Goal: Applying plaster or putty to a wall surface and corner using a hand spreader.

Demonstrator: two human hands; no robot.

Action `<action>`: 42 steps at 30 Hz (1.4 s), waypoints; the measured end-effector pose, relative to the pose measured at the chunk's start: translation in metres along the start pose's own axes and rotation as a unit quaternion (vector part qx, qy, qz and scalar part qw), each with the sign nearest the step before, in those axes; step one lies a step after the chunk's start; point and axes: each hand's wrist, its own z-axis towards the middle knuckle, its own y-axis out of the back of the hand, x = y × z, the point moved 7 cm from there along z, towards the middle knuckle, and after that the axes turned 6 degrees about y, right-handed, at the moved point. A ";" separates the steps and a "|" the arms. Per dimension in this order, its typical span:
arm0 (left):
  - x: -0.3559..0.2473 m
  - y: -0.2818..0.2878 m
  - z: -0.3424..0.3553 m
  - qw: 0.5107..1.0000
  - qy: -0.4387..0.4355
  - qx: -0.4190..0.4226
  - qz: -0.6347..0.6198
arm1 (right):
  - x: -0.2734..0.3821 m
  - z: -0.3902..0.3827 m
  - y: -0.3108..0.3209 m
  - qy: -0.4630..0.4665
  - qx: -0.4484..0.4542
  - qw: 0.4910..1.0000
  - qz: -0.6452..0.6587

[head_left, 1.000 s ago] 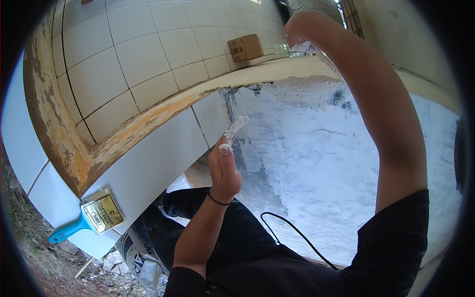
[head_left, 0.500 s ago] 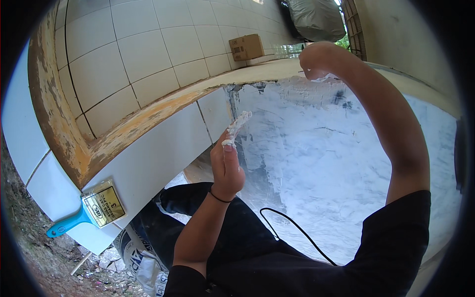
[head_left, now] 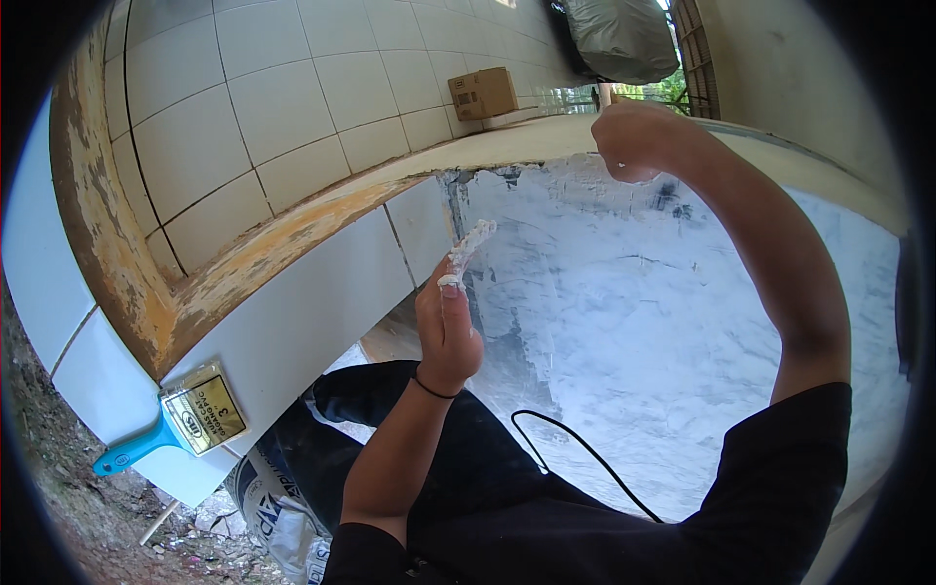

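My left hand [head_left: 447, 322] is closed around a putty-smeared spreader [head_left: 474, 239], holding it upright with thick white putty along it, in front of a grey-white coated panel [head_left: 604, 322]. My right hand [head_left: 629, 141] is higher up and to the right, curled against the panel's top edge, with white putty under the fingers; what it grips is mostly hidden. A blue-handled paintbrush [head_left: 146, 439] with packaging over its head lies on the white tile ledge [head_left: 273, 331] at the left.
A cardboard box [head_left: 486, 94] sits on the tiled floor [head_left: 234, 117] beyond a flaking yellow edge [head_left: 234, 273]. A silver-covered object [head_left: 619, 37] stands at the back beside a beige wall [head_left: 809, 78]. A sack [head_left: 273, 507] lies at lower left on rubble, and a black cable loops below the panel.
My right hand has moved down from above the panel's top edge onto the coated surface just below it, its fingers turned under. My left hand has risen slightly, then held still.
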 end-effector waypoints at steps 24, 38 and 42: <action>0.023 0.004 -0.019 0.999 0.043 -0.009 0.010 | 0.011 0.010 0.028 0.069 -0.085 0.994 -0.006; 0.004 0.006 -0.014 1.000 -0.001 -0.020 0.004 | 0.035 -0.003 0.047 0.060 -0.119 0.991 0.001; 0.009 0.005 -0.015 1.000 0.022 -0.014 0.008 | 0.042 -0.008 0.055 0.063 -0.141 0.988 0.016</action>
